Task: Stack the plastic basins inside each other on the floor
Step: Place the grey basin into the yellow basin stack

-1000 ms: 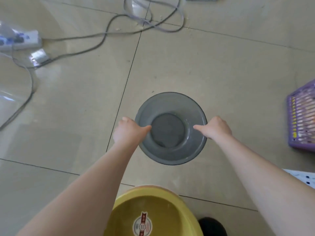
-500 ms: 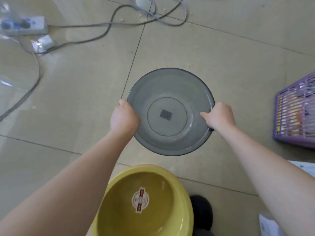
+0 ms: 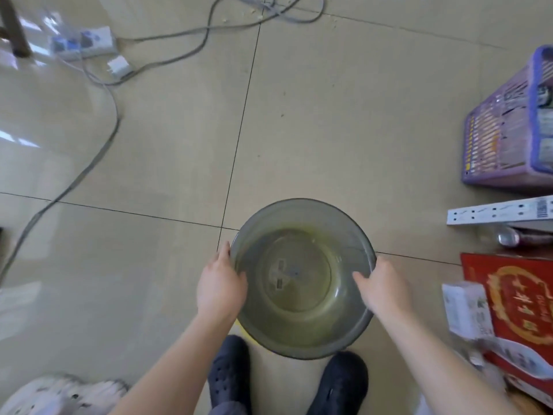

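1. Grey translucent basin point(image 3: 302, 277): held level between the two hands, directly above the yellow basin point(image 3: 244, 332), so that it can drop straight in.
2. Yellow basin: on the floor point(image 3: 329, 130), under the hands; only a sliver by the left wrist and a yellow tint through the grey wall show. Whether the two already touch cannot be told.
3. Left hand point(image 3: 220, 286): closed over the near-left rim, thumb inside, fingers outside.
4. Right hand point(image 3: 381, 287): closed over the opposite rim likewise; opposed grips keep the basin from tilting.
5. Shoes point(image 3: 230, 372): planted just behind the hands, flanking the stack.
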`<action>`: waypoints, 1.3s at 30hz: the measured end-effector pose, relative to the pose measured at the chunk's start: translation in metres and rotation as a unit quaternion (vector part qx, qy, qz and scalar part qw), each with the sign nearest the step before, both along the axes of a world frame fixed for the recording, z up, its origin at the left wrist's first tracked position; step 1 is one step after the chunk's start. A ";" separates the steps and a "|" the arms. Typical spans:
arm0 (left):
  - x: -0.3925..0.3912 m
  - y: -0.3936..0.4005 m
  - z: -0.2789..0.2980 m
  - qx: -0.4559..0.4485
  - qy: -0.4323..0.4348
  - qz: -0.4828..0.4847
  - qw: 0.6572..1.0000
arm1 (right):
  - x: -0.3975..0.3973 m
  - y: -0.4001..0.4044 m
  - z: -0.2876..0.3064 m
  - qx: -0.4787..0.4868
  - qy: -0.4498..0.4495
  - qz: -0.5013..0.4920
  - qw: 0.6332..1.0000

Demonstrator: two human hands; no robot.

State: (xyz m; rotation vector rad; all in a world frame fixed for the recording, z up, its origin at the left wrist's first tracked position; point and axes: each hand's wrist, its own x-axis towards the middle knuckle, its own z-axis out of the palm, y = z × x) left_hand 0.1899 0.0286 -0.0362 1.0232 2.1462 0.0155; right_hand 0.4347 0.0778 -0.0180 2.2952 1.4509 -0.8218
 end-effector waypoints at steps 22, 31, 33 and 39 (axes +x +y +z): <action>0.021 -0.065 -0.129 -0.014 -0.003 0.074 0.997 | 0.007 -0.054 -0.132 0.047 0.087 -0.076 0.992; 0.002 -0.033 -0.096 -0.123 -0.097 0.208 0.965 | 0.025 -0.039 -0.106 -0.102 0.095 -0.225 0.964; 0.004 -0.033 -0.109 -0.131 -0.111 0.214 0.962 | 0.020 -0.041 -0.122 -0.120 0.119 -0.256 0.952; 0.004 -0.042 -0.145 -0.109 -0.107 0.240 0.959 | 0.018 -0.048 -0.163 -0.083 0.115 -0.280 0.950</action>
